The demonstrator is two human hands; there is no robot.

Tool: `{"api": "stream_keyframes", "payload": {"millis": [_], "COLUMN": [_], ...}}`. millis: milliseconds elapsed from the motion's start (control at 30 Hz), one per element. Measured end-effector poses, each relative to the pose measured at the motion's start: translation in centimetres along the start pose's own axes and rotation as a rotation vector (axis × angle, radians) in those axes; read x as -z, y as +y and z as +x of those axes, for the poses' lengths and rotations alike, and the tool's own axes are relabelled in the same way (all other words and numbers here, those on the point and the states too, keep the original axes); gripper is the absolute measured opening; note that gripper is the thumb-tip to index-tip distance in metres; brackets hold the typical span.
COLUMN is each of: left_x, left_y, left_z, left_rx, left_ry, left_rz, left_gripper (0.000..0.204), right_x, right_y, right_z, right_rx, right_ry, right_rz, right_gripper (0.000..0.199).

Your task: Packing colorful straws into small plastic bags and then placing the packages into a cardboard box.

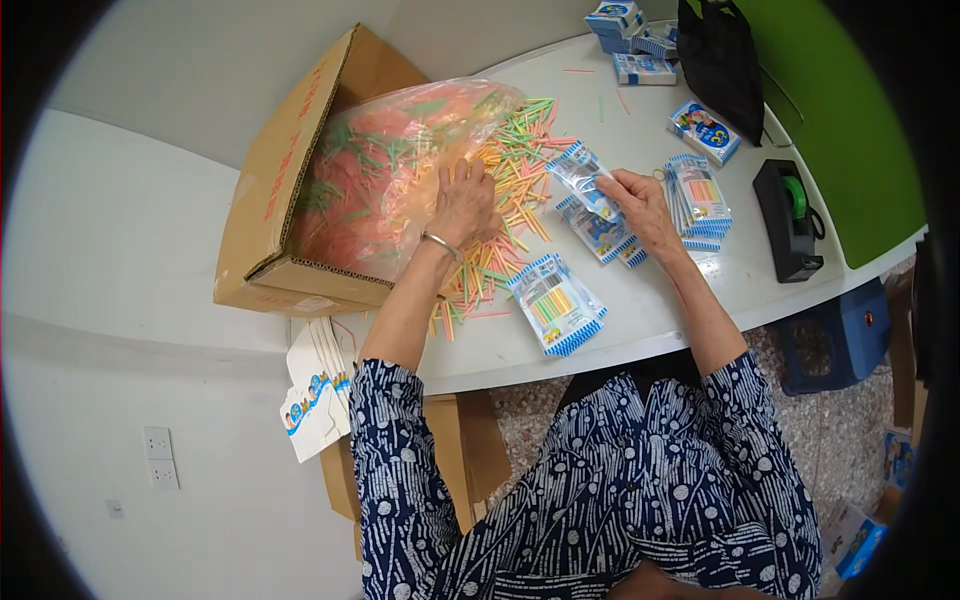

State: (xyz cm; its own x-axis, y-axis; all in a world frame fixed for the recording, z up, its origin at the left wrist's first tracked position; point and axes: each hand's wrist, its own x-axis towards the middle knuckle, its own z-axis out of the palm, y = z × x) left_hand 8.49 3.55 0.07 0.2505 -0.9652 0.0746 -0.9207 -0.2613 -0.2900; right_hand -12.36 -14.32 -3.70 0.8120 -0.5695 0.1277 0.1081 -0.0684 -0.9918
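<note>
Just right of the open brown cardboard box (270,190), I see the left hand (464,207) half-curled on thin pastel sticks (522,208); if it grips, I cannot tell. A careless sweep could scatter them. Further from the box, the right hand (641,207) pinches a blue-and-white plastic packet (580,178); weak pinching could drop it. I count one box, uncountable sticks, one held packet.
</note>
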Motion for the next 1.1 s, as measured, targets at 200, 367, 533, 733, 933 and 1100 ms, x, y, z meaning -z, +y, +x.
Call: {"api": "stream_keyframes", "payload": {"millis": [200,367,533,733,933,1100], "left_x": [-3.1,-4.2,-4.3,-3.5,-0.9,1.5], "left_y": [0.3,0.4,0.3,0.3,-1.1,1.5], "left_z": [1.9,2.1,1.7,2.8,3.1,3.8], "left_rx": [-0.022,0.024,0.133,0.376,0.54,0.557], "left_ry": [0.081,0.239,0.205,0.261,0.421,0.516], "left_rz": [0.141,0.114,0.037,-0.276,-1.165,-2.075], "left_gripper": [0.021,0.014,0.013,0.012,0.022,0.022], "right_x": [0.1,0.2,0.0,0.4,-2.2,-7.4], "right_y": [0.3,0.6,0.7,2.0,1.6,0.3], "right_z": [-0.1,0.0,0.1,0.7,1.2,3.3], "right_rx": [0.0,-0.002,0.032,-0.035,-0.131,-0.279], "right_ry": [0.001,0.0,0.002,0.067,0.063,0.156], "right_rz": [0.007,0.054,0.036,0.086,0.564,0.886], "right_gripper": [0.027,0.027,0.028,0.026,0.021,0.025]}}
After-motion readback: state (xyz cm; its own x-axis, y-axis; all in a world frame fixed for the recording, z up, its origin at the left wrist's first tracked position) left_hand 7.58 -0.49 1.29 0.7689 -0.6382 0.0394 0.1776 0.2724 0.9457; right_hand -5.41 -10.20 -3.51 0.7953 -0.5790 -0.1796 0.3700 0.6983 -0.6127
